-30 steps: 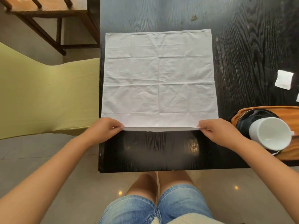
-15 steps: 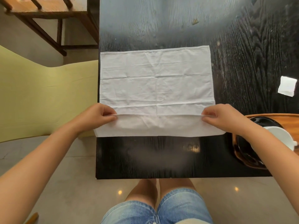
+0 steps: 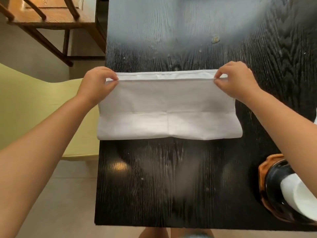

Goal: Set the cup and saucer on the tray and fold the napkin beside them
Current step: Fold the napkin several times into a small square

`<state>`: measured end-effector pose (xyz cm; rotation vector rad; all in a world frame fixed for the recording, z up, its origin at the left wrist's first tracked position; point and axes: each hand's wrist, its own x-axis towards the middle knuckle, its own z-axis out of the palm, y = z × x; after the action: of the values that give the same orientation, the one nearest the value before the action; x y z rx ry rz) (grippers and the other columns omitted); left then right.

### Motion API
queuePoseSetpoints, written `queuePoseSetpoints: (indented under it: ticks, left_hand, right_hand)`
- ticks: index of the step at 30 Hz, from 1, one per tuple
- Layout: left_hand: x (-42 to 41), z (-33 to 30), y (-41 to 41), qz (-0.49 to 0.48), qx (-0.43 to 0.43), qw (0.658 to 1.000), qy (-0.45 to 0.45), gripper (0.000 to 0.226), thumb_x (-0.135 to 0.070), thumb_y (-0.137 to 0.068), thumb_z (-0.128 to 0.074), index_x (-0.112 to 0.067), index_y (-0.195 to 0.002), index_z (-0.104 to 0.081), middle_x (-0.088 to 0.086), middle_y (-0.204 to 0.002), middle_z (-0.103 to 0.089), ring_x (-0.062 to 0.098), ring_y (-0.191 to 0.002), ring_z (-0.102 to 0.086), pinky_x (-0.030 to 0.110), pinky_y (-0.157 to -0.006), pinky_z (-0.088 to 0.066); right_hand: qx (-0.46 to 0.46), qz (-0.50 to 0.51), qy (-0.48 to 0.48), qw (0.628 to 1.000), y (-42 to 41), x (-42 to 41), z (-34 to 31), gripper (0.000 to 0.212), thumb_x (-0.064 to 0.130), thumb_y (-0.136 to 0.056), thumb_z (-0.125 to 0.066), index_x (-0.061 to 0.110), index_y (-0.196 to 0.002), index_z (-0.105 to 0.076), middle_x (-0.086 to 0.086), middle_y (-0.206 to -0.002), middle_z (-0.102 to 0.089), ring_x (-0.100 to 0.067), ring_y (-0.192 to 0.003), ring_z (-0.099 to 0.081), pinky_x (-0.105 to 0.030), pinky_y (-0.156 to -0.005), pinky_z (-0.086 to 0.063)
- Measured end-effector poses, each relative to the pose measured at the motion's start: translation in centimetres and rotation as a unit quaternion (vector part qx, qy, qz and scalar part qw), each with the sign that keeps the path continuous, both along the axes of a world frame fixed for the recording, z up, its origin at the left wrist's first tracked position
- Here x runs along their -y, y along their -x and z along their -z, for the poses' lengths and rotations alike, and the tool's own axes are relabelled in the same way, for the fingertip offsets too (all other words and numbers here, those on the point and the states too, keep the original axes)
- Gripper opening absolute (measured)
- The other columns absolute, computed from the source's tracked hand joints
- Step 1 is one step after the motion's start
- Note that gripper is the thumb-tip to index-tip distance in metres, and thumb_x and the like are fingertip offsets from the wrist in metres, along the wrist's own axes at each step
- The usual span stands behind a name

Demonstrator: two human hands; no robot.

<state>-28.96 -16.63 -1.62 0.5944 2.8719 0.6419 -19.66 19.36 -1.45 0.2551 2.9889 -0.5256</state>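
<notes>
The white napkin (image 3: 166,107) lies in the middle of the frame on the black table (image 3: 171,177). It is folded almost in half now. Before, only a thin strip was turned over. The left hand (image 3: 97,83) and right hand (image 3: 235,79) pinch its two top corners and have moved up. The cup (image 3: 298,196) sits on the saucer (image 3: 274,177) on the tray (image 3: 263,166), lower right.

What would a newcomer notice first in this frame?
The white napkin at the centre of the black table, half folded. The left hand and right hand pinch its far corners. At lower right, a white cup sits on a dark saucer on the wooden tray.
</notes>
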Motion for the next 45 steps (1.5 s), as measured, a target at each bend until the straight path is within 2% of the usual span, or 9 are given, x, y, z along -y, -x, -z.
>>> queuePoseSetpoints:
  ticks: [4, 8, 20, 28, 31, 38, 41, 43, 45]
  left_hand:
    - [-0.4, 2.8, 2.7, 0.002, 0.011, 0.999, 0.030, 0.010, -0.010, -0.083, -0.065, -0.005, -0.088, -0.072, 0.012, -0.119, -0.065, 0.027, -0.115, -0.056, 0.044, -0.100, -0.039]
    - [-0.5, 4.5, 3.8, 0.015, 0.039, 0.999, 0.028, 0.008, -0.008, -0.081, -0.067, -0.004, -0.084, -0.072, 0.015, -0.111, -0.065, 0.032, -0.108, -0.057, 0.047, -0.097, -0.042]
    - [-2.0, 5.1, 5.1, -0.047, 0.040, 0.998, 0.012, 0.021, -0.005, -0.076, -0.062, -0.009, -0.097, -0.063, 0.014, -0.092, -0.062, 0.031, -0.089, -0.055, 0.040, -0.083, -0.045]
    - [-1.7, 4.8, 3.0, -0.057, 0.034, 0.998, -0.001, 0.015, -0.013, -0.083, -0.063, -0.006, -0.092, -0.073, 0.015, -0.092, -0.067, 0.030, -0.092, -0.058, 0.036, -0.081, -0.042]
    - [-2.1, 4.0, 1.9, -0.074, 0.096, 0.993, 0.003, 0.014, -0.011, -0.082, -0.063, -0.005, -0.090, -0.073, 0.010, -0.090, -0.067, 0.019, -0.084, -0.057, 0.026, -0.075, -0.039]
    - [-0.1, 2.9, -4.1, -0.010, 0.228, 0.972, 0.059, 0.011, -0.012, -0.081, -0.064, -0.015, -0.073, -0.071, 0.000, -0.078, -0.063, 0.023, -0.080, -0.060, 0.034, -0.072, -0.048]
    - [0.2, 3.9, -6.0, -0.037, 0.116, 0.991, 0.058, 0.005, -0.017, -0.082, -0.064, -0.020, -0.085, -0.066, 0.003, -0.093, -0.062, 0.027, -0.096, -0.057, 0.044, -0.087, -0.041]
    - [-0.8, 4.4, -8.0, -0.077, 0.001, 0.995, 0.069, 0.032, -0.020, -0.085, -0.059, -0.013, -0.116, -0.059, 0.012, -0.124, -0.056, 0.031, -0.120, -0.047, 0.048, -0.097, -0.033]
    - [-3.5, 4.4, -10.8, -0.071, -0.048, 0.994, 0.063, 0.053, -0.023, -0.090, -0.045, -0.012, -0.140, -0.034, 0.010, -0.150, -0.032, 0.025, -0.140, -0.022, 0.051, -0.110, -0.015]
  right_hand:
    - [0.019, -0.019, -0.056, 0.998, 2.2, -0.9, 2.3, 0.014, 0.019, -0.084, -0.063, 0.009, -0.089, -0.072, -0.011, -0.118, -0.060, -0.034, -0.118, -0.044, -0.049, -0.094, -0.035]
    - [0.050, -0.028, -0.053, 0.997, 3.3, -1.3, 3.1, 0.015, 0.018, -0.086, -0.059, 0.011, -0.091, -0.070, -0.011, -0.119, -0.057, -0.033, -0.114, -0.046, -0.049, -0.095, -0.031]
    - [0.012, 0.007, -0.049, 0.999, 5.2, -1.6, 3.6, 0.017, 0.015, -0.083, -0.059, 0.016, -0.100, -0.065, -0.007, -0.094, -0.064, -0.030, -0.093, -0.055, -0.045, -0.091, -0.031]
    - [0.010, 0.014, -0.041, 0.999, 3.1, -1.5, 3.9, 0.012, 0.019, -0.085, -0.056, 0.016, -0.083, -0.067, 0.000, -0.078, -0.054, -0.025, -0.084, -0.053, -0.044, -0.093, -0.027]
    - [0.023, 0.013, -0.042, 0.999, 1.5, -1.1, 3.8, 0.011, 0.016, -0.083, -0.057, 0.016, -0.078, -0.067, 0.000, -0.076, -0.054, -0.025, -0.081, -0.053, -0.041, -0.091, -0.027]
    - [0.028, -0.020, -0.062, 0.998, -6.1, 0.1, 3.5, 0.014, 0.009, -0.080, -0.062, 0.017, -0.068, -0.065, 0.001, -0.068, -0.056, -0.024, -0.072, -0.052, -0.038, -0.079, -0.027]
    - [-0.027, 0.011, -0.077, 0.997, -8.9, 0.8, 4.0, 0.010, 0.012, -0.080, -0.060, 0.012, -0.088, -0.067, -0.007, -0.090, -0.064, -0.030, -0.092, -0.055, -0.044, -0.086, -0.030]
    - [-0.044, 0.033, -0.080, 0.995, -9.9, 2.7, 4.4, 0.037, 0.020, -0.083, -0.054, 0.011, -0.119, -0.057, -0.012, -0.125, -0.056, -0.029, -0.121, -0.045, -0.047, -0.098, -0.027]
    - [-0.039, 0.040, -0.059, 0.997, -10.5, 6.2, 4.9, 0.052, 0.025, -0.088, -0.043, 0.013, -0.138, -0.036, -0.011, -0.148, -0.035, -0.024, -0.139, -0.023, -0.051, -0.110, -0.016]
